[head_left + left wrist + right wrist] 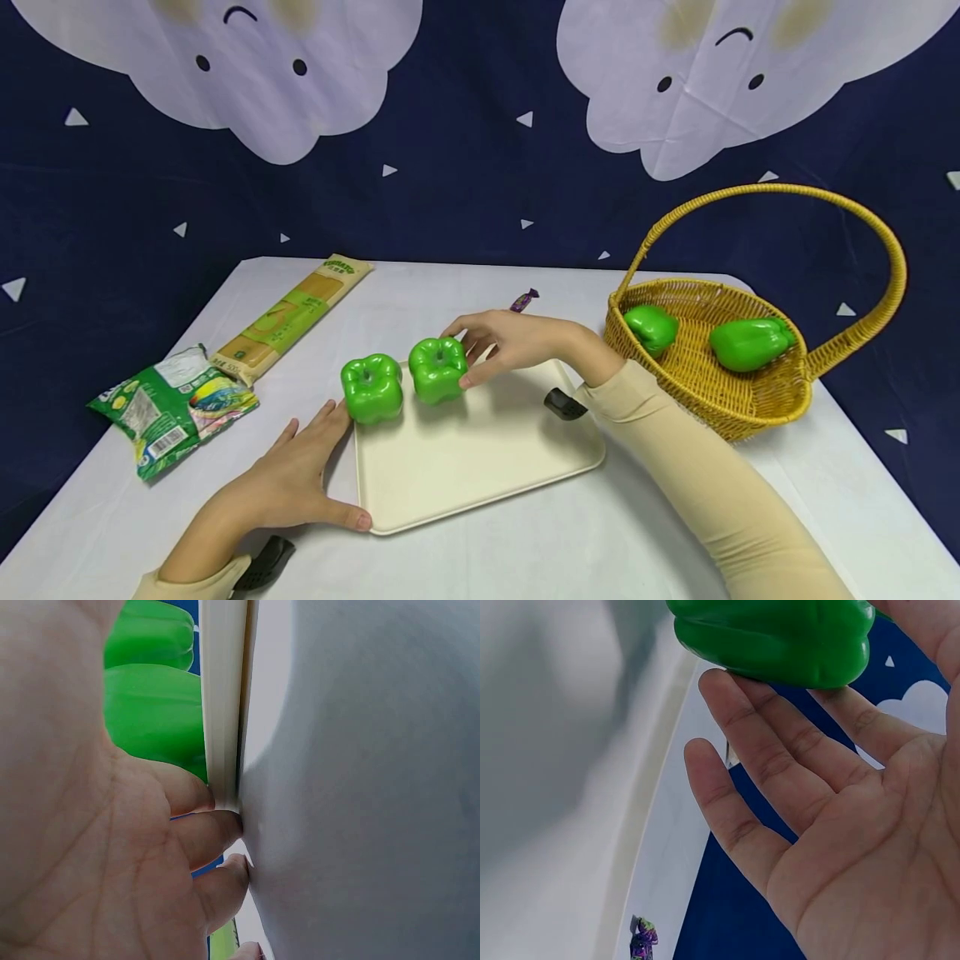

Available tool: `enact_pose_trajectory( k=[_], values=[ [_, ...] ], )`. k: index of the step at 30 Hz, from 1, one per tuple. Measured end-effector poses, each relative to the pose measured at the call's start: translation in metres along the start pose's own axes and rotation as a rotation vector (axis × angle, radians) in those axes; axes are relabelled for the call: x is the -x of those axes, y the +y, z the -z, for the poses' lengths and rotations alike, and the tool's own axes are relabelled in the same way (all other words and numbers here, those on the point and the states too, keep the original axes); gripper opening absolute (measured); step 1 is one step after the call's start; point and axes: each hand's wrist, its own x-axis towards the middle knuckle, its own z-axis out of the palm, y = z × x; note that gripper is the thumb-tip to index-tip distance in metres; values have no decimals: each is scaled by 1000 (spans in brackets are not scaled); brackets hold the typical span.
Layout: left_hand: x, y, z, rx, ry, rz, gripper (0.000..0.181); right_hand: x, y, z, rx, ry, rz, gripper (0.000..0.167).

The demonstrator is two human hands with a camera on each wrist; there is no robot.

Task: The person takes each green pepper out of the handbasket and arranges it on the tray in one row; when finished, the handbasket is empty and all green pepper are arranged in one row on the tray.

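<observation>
A dark navy fabric backdrop (450, 196) printed with white clouds hung behind a white cloth-covered counter (660, 533). At the right stood an oval yellow woven basket (690, 360) with a tall arched handle. A shallow cream rectangular tray (480, 458) lay mid-counter, and to its left a long tan-and-green noodle packet (292, 321) lay just beside a crinkled green plastic bag (176, 408).

The left hand (300, 475) had its grip spread along the tray's left edge, thumb at the near corner. The right hand (517, 342) had its grip pinching a glossy green lobed pepper (437, 375) between thumb and fingers, over the tray's far side; I could not tell whether the base touched the tray. Just beside it, a matching upright green pepper (372, 390) stood at the far left corner. 2 more shiny green peppers (750, 344) lay apart inside the basket. A small purple twist-wrapped sweet (523, 300) lay beyond the right hand.

The step in hand looked like seating the pinched pepper beside its match; if so, the next move called for a settled base before the fingers parted, with the tray kept steady.
</observation>
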Motion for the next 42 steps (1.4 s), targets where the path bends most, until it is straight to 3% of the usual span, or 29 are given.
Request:
enact_pose_trajectory(
  k=[42],
  values=[
    [0,2,2,-5,-14,14,163,-13,3,-6,11,-35,-7,69]
  ],
)
